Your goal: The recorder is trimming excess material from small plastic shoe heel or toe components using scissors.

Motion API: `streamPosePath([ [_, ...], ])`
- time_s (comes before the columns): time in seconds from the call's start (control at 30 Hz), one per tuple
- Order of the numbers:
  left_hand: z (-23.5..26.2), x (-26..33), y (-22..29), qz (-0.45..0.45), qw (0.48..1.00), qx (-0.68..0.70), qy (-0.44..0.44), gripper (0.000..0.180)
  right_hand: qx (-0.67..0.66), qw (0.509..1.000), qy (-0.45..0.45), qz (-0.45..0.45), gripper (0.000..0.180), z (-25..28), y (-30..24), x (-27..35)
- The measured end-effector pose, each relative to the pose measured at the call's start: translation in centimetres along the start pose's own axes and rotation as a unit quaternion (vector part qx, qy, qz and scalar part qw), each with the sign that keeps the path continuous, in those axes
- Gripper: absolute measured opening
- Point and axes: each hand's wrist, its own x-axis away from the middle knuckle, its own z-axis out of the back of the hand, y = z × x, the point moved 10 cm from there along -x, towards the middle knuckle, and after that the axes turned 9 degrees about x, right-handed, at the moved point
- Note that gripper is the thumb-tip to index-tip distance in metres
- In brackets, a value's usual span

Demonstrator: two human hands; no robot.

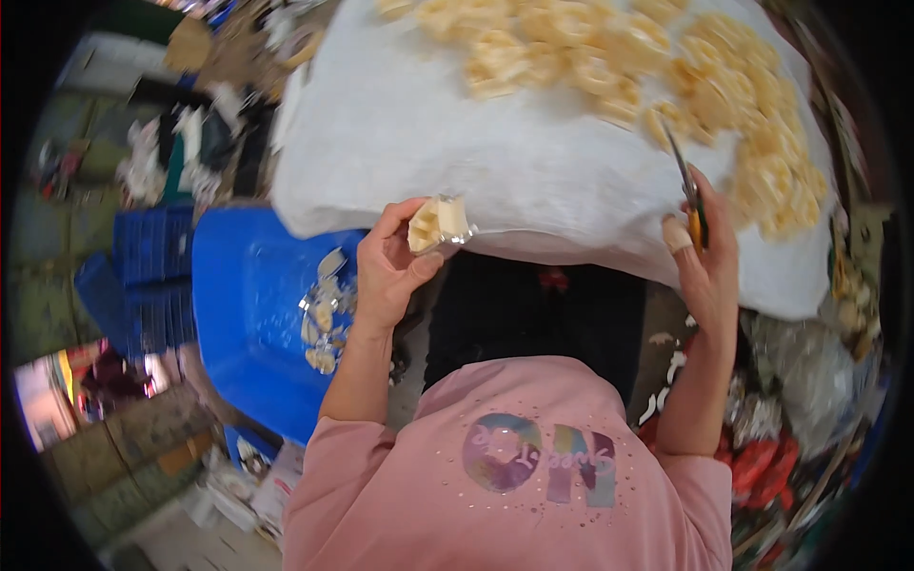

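Observation:
My left hand [388, 262] is closed around a cream-coloured molded plastic piece [434, 226], hollow with inner walls and a shiny silvery edge. The piece is held up just over the near left edge of the white covered work surface [400, 124]. Farther right, my right hand [709, 266] grips a pointed metal cutting tool [683, 171] with a yellow and dark handle, its tip pointing up and away. A pale wrap covers one right finger. Tool and piece are well apart. Several similar cream pieces [581, 57] lie heaped along the far and right sides.
On the left, below the surface's edge, a blue tub [233, 295] holds cream and shiny silvery scraps [324, 319]. Blue crates [152, 276] stand beyond it. Clear plastic bags [800, 371] and red bags [769, 471] lie at the lower right.

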Motion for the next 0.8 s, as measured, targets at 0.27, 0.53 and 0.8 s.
streamPosePath([
  [0.27,19.6,13.6,-0.6,0.01,0.82,-0.408,0.402,0.066,0.245,0.969,-0.018,0.029,0.053,-2.9,1.4,-0.4],
  [0.53,20.4,14.2,-3.3,0.076,0.756,-0.527,0.381,0.075,0.268,0.963,0.021,0.018,0.05,-2.9,2.1,-1.0],
  [0.8,13.8,8.2,1.3,-0.076,0.801,-0.496,0.327,0.051,0.308,0.942,0.12,0.059,0.039,-2.4,1.2,-1.4],
])
